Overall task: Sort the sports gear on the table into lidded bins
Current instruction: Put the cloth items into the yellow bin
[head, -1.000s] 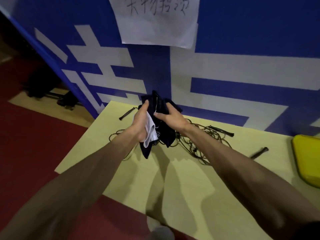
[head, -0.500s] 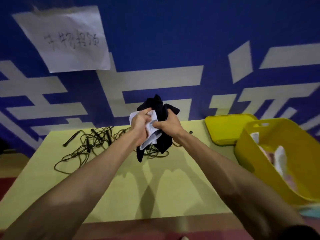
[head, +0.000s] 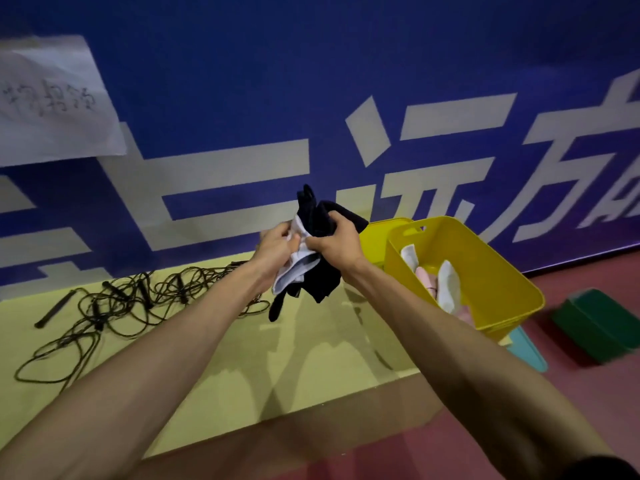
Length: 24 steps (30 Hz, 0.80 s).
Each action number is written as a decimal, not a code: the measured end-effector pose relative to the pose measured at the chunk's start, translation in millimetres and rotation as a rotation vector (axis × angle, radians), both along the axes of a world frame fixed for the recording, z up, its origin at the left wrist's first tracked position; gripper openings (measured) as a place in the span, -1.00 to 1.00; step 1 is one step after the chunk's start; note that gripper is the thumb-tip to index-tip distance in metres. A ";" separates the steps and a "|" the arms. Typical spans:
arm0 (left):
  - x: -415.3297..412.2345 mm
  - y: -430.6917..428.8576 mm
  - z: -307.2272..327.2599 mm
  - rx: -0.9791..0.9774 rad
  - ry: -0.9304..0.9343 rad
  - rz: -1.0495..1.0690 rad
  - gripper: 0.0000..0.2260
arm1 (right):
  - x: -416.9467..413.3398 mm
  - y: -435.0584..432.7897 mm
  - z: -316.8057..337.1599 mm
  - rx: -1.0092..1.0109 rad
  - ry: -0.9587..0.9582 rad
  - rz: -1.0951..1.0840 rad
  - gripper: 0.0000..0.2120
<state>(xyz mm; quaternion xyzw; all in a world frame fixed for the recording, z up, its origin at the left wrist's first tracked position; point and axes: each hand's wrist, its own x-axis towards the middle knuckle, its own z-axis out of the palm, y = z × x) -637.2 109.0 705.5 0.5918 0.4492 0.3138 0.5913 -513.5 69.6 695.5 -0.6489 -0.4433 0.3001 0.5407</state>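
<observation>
Both forearms reach out over the table, near edge bare. Left hand & right hand are clenched together on 1 bundle of socks, dark w/ some white, held up in the air above the table, not resting on it. Each grip is pressed tight on the fabric; loose dark ends hang below & poke up above the fists.

Change vs 0.5 s ago: view has swung right, the hands w/ the bundle now sit just beside the yellow bin, which is much closer & fully in sight. 1 s ago only a sliver of yellow showed. Looks like carry phase is nearly over; next is prob. a drop into the bin.

Bin is open, w/ white & pink items already inside, so this seems the socks bin. Its lid lies behind it, off. Left, well apart, the tangle of ropes is on the table, unsorted. On the floor right: green bin, teal lid partly under the yellow bin. Far back, blue wall w/ paper sign.
</observation>
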 end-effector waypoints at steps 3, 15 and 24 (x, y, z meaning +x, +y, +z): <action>52.2 -6.2 8.3 0.035 -0.048 -0.033 -0.79 | 50.6 -11.7 8.1 0.080 0.083 -0.024 -0.73; 290.3 -62.2 10.1 -0.045 0.025 -0.076 -0.71 | 290.2 -70.3 7.3 0.016 0.003 -0.013 -0.80; 316.6 -63.1 -41.0 -0.251 0.243 -0.126 -0.61 | 331.0 -56.3 -42.0 -0.444 -0.217 0.229 -0.71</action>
